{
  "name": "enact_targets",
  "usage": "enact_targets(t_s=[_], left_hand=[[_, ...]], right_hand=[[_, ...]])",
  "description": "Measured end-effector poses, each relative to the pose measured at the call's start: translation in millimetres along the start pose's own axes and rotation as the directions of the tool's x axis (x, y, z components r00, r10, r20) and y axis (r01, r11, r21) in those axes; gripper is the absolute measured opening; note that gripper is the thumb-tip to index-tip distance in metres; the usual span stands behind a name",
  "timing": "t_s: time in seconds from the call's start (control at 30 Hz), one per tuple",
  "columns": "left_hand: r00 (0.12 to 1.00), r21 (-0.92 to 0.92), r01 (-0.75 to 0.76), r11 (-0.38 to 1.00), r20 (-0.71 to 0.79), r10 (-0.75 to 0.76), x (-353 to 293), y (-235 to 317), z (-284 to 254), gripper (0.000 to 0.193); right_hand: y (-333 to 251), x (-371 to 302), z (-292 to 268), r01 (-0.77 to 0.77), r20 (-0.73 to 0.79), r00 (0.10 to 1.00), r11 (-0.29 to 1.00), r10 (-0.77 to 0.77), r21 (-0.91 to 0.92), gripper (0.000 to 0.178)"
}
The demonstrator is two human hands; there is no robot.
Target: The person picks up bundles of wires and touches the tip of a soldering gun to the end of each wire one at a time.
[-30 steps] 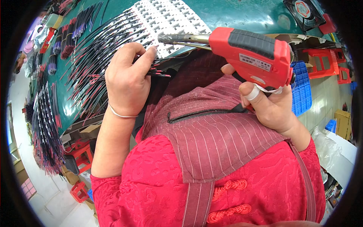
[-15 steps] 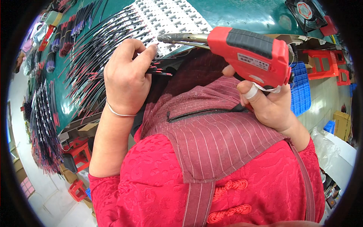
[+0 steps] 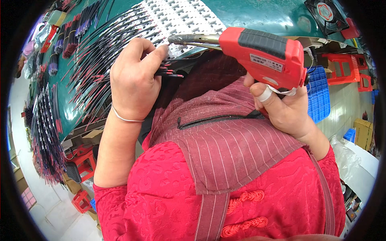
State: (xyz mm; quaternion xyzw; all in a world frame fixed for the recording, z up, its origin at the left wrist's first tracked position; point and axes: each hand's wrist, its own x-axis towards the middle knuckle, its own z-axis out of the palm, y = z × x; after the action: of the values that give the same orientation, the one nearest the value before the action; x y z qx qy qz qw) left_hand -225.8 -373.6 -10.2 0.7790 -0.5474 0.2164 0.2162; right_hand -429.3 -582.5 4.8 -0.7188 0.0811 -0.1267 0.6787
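- The left hand (image 3: 134,78) is curled closed around a bunch of black wires (image 3: 168,72), whose pinkish ends poke out beyond the palm; what its thumb and forefinger pinch at the front is too small to tell.
- The right hand (image 3: 286,114), with a white wrap (image 3: 265,94) on the thumb, is closed round the grip of a red and black soldering gun (image 3: 259,56).
- The gun's dark tip (image 3: 177,39) points left, just beside the left thumb and over the near edge of the white parts (image 3: 181,18); contact cannot be told.
- Little has changed over the last second: the gun's body shifts slightly up and left, the left hand rises a touch, and the tip stays by the thumb, so work seems to remain at 1 spot.
- More black wires (image 3: 96,68) with reddish ends spread over the green surface (image 3: 257,16), left of the white parts.
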Motion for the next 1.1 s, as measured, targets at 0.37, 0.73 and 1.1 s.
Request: enact_targets(t_s=[0.37,0.73,1.1], left_hand=[[0.999,0.010,0.014,1.000,0.031,-0.014,2,1,-3,0.037],[0.998,-0.063,0.067,0.996,-0.002,-0.067,4,-6,2,0.038],[0.998,-0.089,0.056,0.994,0.006,-0.055,3,-9,2,0.038]], right_hand=[[0,0,2,0.064,-0.025,0.998,0.994,-0.062,0.092,0.035],[-1,-3,-2,0.027,-0.020,0.999,0.998,-0.026,0.054,0.032],[0,-1,2,0.030,-0.035,0.999,0.998,-0.029,0.050,0.025]])
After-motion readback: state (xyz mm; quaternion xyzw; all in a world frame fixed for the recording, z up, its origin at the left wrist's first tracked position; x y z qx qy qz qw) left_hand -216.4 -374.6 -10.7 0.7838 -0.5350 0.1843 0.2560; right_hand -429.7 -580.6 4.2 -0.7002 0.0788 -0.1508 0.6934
